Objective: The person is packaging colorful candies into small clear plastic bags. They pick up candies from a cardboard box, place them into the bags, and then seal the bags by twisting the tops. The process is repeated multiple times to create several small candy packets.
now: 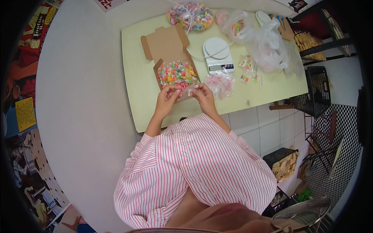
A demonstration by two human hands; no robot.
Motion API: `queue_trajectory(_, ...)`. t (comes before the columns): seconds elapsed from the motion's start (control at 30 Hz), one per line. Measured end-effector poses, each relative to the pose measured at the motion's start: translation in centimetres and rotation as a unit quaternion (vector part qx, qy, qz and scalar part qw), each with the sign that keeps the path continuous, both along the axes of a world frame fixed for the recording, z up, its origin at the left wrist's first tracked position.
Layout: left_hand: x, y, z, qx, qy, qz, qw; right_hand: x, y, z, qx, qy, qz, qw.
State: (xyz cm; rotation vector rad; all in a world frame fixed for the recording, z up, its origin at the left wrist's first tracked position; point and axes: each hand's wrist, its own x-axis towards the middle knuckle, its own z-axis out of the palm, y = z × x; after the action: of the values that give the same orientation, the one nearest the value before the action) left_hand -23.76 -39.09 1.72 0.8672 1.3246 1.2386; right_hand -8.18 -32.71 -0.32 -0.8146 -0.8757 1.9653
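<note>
A small clear plastic bag (187, 92) is stretched between my two hands in front of an open cardboard box (156, 72). My left hand (167, 100) pinches its left end, and my right hand (206, 98) grips the right end. Whether anything lies inside the bag is too small to tell. The box holds many wrapped candies (176, 74) in mixed colours. To the right of my right hand lies a pile of clear plastic bags (220, 84) with red strips. Several small filled candy bags (247, 62) rest farther right.
A white digital kitchen scale (217, 51) stands behind the pile, with a white cable (201, 56) across it. Large candy bags (191, 18) and a white plastic carrier bag (268, 48) line the table's (271, 90) far side. Black crates (316, 87) stand at right.
</note>
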Motion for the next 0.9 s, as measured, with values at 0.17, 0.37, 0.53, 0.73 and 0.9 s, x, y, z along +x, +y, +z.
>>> queue_trajectory(0.17, 0.7, -0.8, 0.2, -0.025, 0.033, 0.088, 0.995, -0.4, -1.2, -1.1, -0.008, 0.04, 0.012, 0.999)
queue_trajectory(0.37, 1.8, -0.9, -0.1, -0.052, -0.094, 0.066, 0.992, 0.9, -0.6, -0.9, 0.044, 0.01, 0.043, 0.998)
queue_trajectory(0.53, 2.7, -0.3, -0.7, -0.033, -0.033, 0.052, 0.998, 3.1, 0.9, -1.3, 0.083, -0.099, 0.053, 0.99)
queue_trajectory(0.73, 3.2, -0.4, -0.9, -0.056, -0.049, 0.035, 0.997, 4.0, 1.6, -2.4, -0.056, -0.084, 0.028, 0.995)
queue_trajectory(0.9, 3.5, -1.1, 0.2, -0.053, -0.001, 0.089, 0.995, 2.5, 1.7, -2.9, 0.072, -0.157, -0.046, 0.984)
